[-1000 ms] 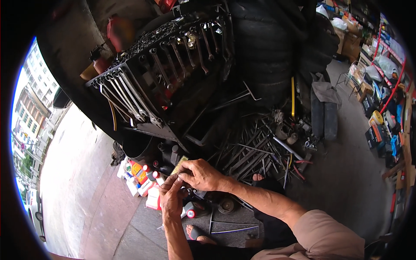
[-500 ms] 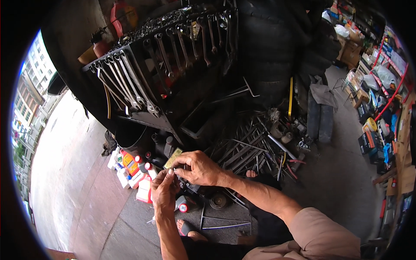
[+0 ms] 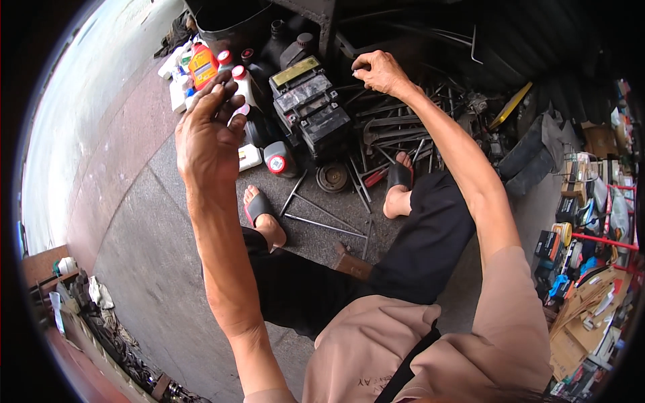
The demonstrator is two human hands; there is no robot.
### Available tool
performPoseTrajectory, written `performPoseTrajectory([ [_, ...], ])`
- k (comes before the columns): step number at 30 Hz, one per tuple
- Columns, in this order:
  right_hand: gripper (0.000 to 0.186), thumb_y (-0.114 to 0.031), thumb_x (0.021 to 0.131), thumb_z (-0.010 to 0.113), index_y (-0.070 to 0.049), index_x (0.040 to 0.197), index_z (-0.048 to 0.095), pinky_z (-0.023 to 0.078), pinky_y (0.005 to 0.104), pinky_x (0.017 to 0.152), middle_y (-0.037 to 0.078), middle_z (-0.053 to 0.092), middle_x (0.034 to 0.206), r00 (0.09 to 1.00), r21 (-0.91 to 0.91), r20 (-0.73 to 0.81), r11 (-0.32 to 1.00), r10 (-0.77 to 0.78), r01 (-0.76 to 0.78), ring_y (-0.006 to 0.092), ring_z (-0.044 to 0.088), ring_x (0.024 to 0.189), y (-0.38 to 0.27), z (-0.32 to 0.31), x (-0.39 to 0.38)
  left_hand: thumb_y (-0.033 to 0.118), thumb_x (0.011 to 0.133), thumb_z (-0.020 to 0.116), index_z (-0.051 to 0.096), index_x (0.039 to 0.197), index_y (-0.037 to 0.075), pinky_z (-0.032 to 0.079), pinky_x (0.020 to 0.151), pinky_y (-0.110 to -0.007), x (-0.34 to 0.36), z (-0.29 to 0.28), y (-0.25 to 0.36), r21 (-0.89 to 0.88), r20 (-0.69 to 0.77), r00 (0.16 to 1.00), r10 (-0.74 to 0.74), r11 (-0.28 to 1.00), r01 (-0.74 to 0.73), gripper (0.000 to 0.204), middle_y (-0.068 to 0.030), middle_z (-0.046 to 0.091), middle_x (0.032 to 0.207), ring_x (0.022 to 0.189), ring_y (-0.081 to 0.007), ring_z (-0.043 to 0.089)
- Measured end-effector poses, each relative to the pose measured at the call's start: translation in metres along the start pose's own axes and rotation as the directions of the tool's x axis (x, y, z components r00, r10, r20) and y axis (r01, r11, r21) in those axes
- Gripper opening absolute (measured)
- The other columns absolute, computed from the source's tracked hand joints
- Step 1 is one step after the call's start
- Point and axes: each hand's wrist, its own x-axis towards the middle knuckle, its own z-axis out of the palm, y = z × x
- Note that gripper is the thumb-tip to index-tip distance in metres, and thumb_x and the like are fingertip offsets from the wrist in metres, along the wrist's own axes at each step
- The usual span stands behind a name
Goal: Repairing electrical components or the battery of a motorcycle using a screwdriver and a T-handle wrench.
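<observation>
My left hand (image 3: 209,138) is raised at the left, above the plastic bottles. Its fingers are loosely bent and apart, and I see nothing in them. Farther right, my right hand (image 3: 381,72) hangs over the edge of a heap of metal rods and tools (image 3: 396,124). Its thumb and fingertips are pinched together; whatever may be between them is too small to make out. Between the two hands stand black batteries (image 3: 316,114), side by side on the ground, with a yellowish label (image 3: 296,72) on the far one.
A grey bottle with a red cap (image 3: 279,160), an orange bottle (image 3: 202,65) and several white ones crowd the left. A round metal part (image 3: 332,177) and a T-shaped bar (image 3: 322,227) lie near my sandalled feet. Shelves of boxes (image 3: 571,221) line the right side.
My hands, together before, have come apart, the left going leftward and the right going rightward. The view has tilted down, so the hanging wrenches are out of sight and my legs show.
</observation>
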Motion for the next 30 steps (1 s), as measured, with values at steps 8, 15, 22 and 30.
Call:
performPoseTrajectory([
  [8, 0.020, -0.017, 0.075, 0.064, -0.007, 0.092, 0.069, 0.050, 0.0308, 0.069, 0.009, 0.067, 0.074, 0.959, 0.067, 0.141, 0.964, 0.245, -0.257, 0.0188, 0.065, 0.070, 0.009, 0.058, 0.018, 0.007, 0.088, 0.054, 0.052, 0.116, -0.002, 0.046, 0.059, -0.022, -0.005, -0.023, 0.009, -0.160, 0.011, 0.998, 0.056, 0.986, -0.053, 0.030, -0.0097, 0.063, 0.098, 0.080, -0.0135, 0.060],
  [15, 0.020, -0.016, 0.073, 0.063, -0.010, 0.091, 0.070, 0.048, 0.0367, 0.082, 0.012, 0.067, 0.092, 0.976, -0.144, 0.091, 0.972, 0.200, -0.186, 0.0279, 0.062, 0.092, 0.008, 0.075, 0.022, 0.006, 0.087, 0.055, 0.057, 0.105, -0.002, 0.047, 0.052, -0.023, -0.004, -0.014, 0.010, -0.228, 0.019, 0.999, 0.038, 0.973, -0.033, 0.020, -0.0113, 0.064, 0.087, 0.072, -0.0183, 0.063],
  [22, 0.020, -0.015, 0.073, 0.058, -0.008, 0.088, 0.069, 0.049, 0.0405, 0.081, 0.017, 0.065, 0.091, 0.996, -0.273, 0.029, 0.959, 0.089, -0.078, 0.0328, 0.062, 0.090, 0.014, 0.084, 0.017, 0.006, 0.087, 0.054, 0.057, 0.104, -0.002, 0.046, 0.051, -0.022, -0.005, -0.013, 0.009, -0.240, 0.008, 1.000, 0.026, 0.970, -0.023, 0.019, -0.0111, 0.063, 0.086, 0.070, -0.0176, 0.063],
  [30, 0.020, -0.015, 0.074, 0.056, -0.005, 0.088, 0.067, 0.049, 0.0420, 0.079, 0.021, 0.064, 0.089, 0.997, -0.364, 0.009, 0.929, 0.076, -0.067, 0.0361, 0.062, 0.088, 0.014, 0.089, 0.018, 0.008, 0.087, 0.054, 0.057, 0.104, -0.002, 0.046, 0.051, -0.022, -0.006, -0.009, 0.008, -0.216, -0.001, 1.000, 0.023, 0.976, -0.023, 0.020, -0.0116, 0.063, 0.086, 0.071, -0.0178, 0.063],
])
